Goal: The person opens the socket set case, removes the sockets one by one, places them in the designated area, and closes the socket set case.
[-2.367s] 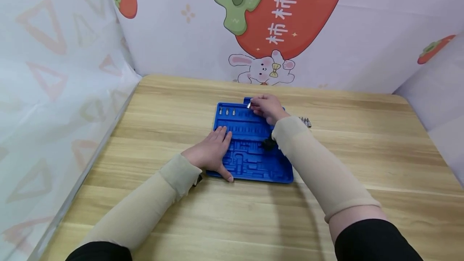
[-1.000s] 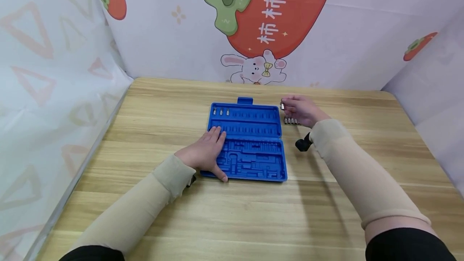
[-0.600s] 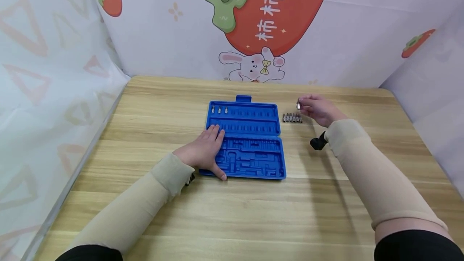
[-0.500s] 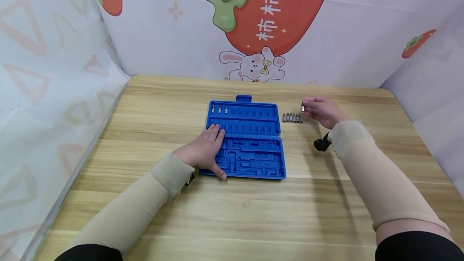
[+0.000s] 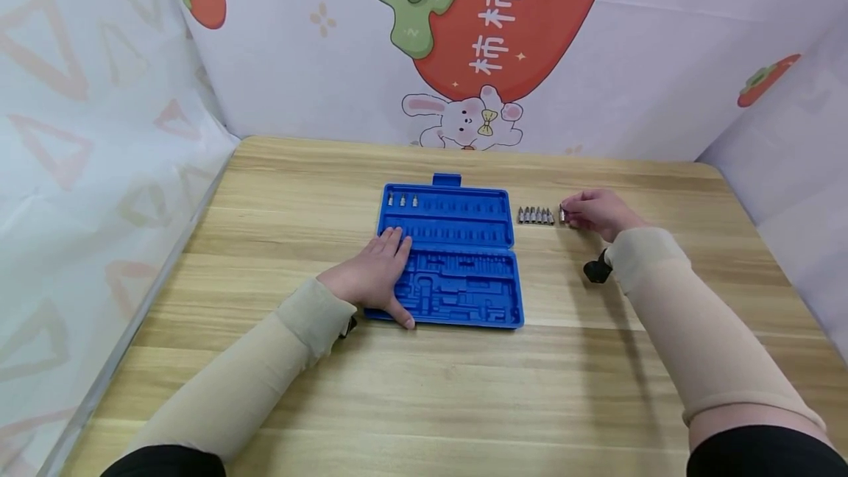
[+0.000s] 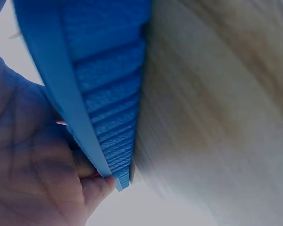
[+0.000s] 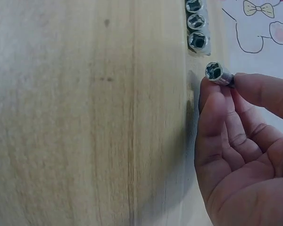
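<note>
An open blue case (image 5: pixel 464 216) lies flat on the table, with three small metal bits (image 5: pixel 403 200) in its upper-left slots. My left hand (image 5: pixel 374 271) rests with fingers spread on the case's left side; in the left wrist view its palm (image 6: pixel 33 160) is beside the blue edge (image 6: pixel 80 108). Right of the case stands a row of several metal bits (image 5: pixel 535 216). My right hand (image 5: pixel 599 213) pinches one metal bit (image 7: pixel 217 73) between thumb and fingers, just right of that row. The right wrist view shows the bit's hollow end and part of the row (image 7: pixel 197 22).
The wooden table (image 5: pixel 437 396) extends around the case. A white printed cloth (image 5: pixel 285 57) stands behind it, and another hangs at the left. Black devices sit at both wrists, the right one (image 5: pixel 598 271) hanging over the table.
My right hand has moved from over the case's top edge to the right, past the row, then down towards the table, with a bit in its fingers. My left hand stays on the case.
</note>
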Motion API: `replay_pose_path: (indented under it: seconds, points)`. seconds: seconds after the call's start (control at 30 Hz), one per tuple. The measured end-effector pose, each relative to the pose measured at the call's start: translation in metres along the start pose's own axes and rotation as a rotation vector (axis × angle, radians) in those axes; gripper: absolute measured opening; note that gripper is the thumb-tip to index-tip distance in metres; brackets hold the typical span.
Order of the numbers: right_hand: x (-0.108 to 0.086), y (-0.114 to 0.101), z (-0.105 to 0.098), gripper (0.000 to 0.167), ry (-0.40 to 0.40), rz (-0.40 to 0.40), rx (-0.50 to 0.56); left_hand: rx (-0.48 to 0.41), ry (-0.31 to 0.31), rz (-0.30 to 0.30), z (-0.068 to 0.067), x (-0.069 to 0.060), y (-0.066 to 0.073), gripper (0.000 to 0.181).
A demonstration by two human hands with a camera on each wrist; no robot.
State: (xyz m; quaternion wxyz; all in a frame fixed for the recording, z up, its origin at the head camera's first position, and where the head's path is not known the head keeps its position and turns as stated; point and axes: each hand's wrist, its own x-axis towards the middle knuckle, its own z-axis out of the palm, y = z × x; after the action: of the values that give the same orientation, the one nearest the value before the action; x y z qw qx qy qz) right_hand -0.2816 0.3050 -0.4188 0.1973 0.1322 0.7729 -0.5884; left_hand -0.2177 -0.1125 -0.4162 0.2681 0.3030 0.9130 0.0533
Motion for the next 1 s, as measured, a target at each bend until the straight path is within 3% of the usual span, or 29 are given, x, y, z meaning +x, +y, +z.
replay_pose_path:
  seconds: [0.43, 1.0]
  points:
    - [0.003, 0.000, 0.007, 0.021, 0.060, -0.005, -0.325, -0.011, 0.001, 0.016, 0.002, 0.001, 0.000, 0.143]
    - [0.007, -0.005, 0.014, 0.020, 0.090, -0.015, -0.429, -0.013, 0.005, 0.002, 0.001, 0.000, 0.000, 0.143]
